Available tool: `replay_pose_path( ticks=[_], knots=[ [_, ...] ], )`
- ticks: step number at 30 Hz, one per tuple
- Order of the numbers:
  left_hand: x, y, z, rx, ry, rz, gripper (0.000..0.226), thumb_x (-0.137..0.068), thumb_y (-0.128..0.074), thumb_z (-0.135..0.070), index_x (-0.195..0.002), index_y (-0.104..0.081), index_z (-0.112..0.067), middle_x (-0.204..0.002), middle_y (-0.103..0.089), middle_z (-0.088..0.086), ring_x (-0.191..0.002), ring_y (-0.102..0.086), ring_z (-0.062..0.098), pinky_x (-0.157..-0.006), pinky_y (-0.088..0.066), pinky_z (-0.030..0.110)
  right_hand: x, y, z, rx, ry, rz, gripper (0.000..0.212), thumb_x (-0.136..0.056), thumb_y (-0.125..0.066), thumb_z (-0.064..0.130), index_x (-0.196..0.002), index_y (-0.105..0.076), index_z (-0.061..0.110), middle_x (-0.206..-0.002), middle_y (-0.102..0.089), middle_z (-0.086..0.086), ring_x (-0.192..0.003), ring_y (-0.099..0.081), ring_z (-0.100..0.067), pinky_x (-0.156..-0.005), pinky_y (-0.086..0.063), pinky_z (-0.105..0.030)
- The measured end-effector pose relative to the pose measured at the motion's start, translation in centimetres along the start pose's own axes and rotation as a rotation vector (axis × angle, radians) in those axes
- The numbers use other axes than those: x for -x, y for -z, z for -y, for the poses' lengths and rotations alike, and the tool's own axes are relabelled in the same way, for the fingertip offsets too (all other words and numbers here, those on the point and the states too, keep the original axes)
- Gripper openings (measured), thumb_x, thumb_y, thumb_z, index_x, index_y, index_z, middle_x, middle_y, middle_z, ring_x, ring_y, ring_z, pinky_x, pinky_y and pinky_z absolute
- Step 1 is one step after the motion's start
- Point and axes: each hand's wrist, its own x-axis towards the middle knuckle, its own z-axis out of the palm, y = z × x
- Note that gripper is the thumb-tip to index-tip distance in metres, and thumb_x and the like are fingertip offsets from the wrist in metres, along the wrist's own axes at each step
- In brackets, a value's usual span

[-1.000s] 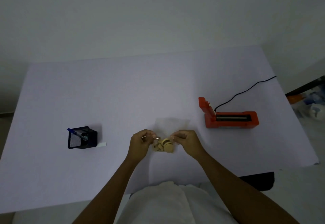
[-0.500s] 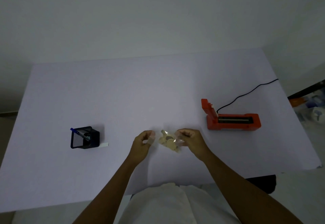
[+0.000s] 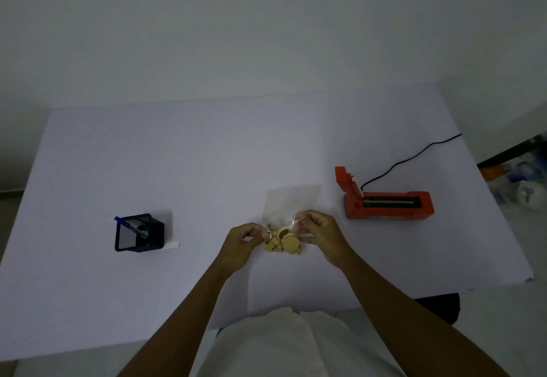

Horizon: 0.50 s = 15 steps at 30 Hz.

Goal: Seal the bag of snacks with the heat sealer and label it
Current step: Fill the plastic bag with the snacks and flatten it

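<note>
A clear plastic bag (image 3: 291, 203) with round yellow snacks (image 3: 285, 242) at its near end lies in the middle of the white table (image 3: 207, 154). My left hand (image 3: 244, 239) pinches the bag's left side and my right hand (image 3: 318, 230) pinches its right side. The bag's empty top points away from me. An orange heat sealer (image 3: 387, 203) stands to the right with its lid raised at the left end. A small white label (image 3: 172, 245) lies beside a black pen holder (image 3: 138, 232) on the left.
A blue pen (image 3: 130, 225) sticks out of the pen holder. The sealer's black cord (image 3: 411, 159) runs off to the back right. The table's right edge drops to a floor with cluttered items (image 3: 524, 181). A dark seat (image 3: 438, 307) shows under the near edge.
The bag, tilted and bunched between my hands half a second ago, now lies straight with its flat top stretched away from me. My left hand has closed back onto the bag.
</note>
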Motion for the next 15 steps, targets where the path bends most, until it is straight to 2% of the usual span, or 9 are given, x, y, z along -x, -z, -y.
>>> replay_pose_path(
  ticks=[2,4,7,10,13,15],
  knots=[
    [-0.1,0.2,0.1,-0.007,0.006,-0.009,0.011,-0.092,-0.064,-0.016,-0.085,-0.072,-0.013,-0.082,-0.069,0.011,-0.077,-0.062,0.022,-0.073,-0.052,0.032,-0.1,0.0,0.1,0.028,0.002,-0.043,0.022,-0.098,-0.057,0.02,-0.093,-0.073,0.006,-0.084,-0.071,-0.015,-0.08,-0.069,-0.025,-0.081,-0.059,-0.044],
    [0.0,0.2,-0.1,-0.002,0.011,-0.022,0.012,-0.093,-0.062,-0.018,-0.084,-0.07,-0.014,-0.083,-0.068,0.015,-0.077,-0.062,0.02,-0.069,-0.053,0.033,-0.2,-0.2,0.1,0.032,0.002,-0.091,0.024,-0.097,-0.059,0.023,-0.088,-0.073,0.004,-0.081,-0.071,-0.013,-0.077,-0.069,-0.025,-0.081,-0.058,-0.045],
    [-0.2,-0.1,-0.6,0.022,0.027,-0.02,0.013,-0.095,-0.059,-0.016,-0.086,-0.067,-0.013,-0.084,-0.069,0.008,-0.079,-0.065,0.015,-0.073,-0.056,0.033,-0.1,-0.6,0.0,-0.033,-0.009,-0.131,0.025,-0.097,-0.06,0.022,-0.085,-0.071,0.003,-0.079,-0.071,-0.011,-0.079,-0.071,-0.028,-0.078,-0.061,-0.045],
    [-0.3,-0.4,-1.4,0.057,0.056,0.013,0.005,-0.091,-0.064,-0.011,-0.094,-0.065,-0.007,-0.092,-0.07,0.009,-0.086,-0.067,0.016,-0.08,-0.054,0.026,0.0,-0.3,0.2,-0.033,-0.019,-0.114,0.026,-0.098,-0.057,0.024,-0.087,-0.069,0.004,-0.078,-0.07,-0.009,-0.08,-0.071,-0.026,-0.074,-0.062,-0.044],
    [-0.2,-0.4,-1.9,0.095,0.064,0.089,0.027,-0.086,-0.071,-0.01,-0.111,-0.064,-0.011,-0.095,-0.07,0.001,-0.089,-0.069,0.011,-0.079,-0.053,0.019,-0.1,0.1,0.8,0.007,-0.032,-0.031,0.026,-0.1,-0.055,0.026,-0.088,-0.068,0.006,-0.08,-0.07,-0.009,-0.079,-0.072,-0.024,-0.068,-0.061,-0.038],
    [-0.3,-0.6,-1.9,0.063,0.029,0.104,0.026,-0.086,-0.072,-0.011,-0.112,-0.067,-0.011,-0.095,-0.072,0.003,-0.087,-0.07,0.014,-0.079,-0.055,0.022,-0.2,0.1,1.0,0.041,-0.028,0.02,0.027,-0.1,-0.053,0.026,-0.088,-0.067,0.007,-0.082,-0.069,-0.01,-0.079,-0.071,-0.022,-0.066,-0.059,-0.034]
  ],
)
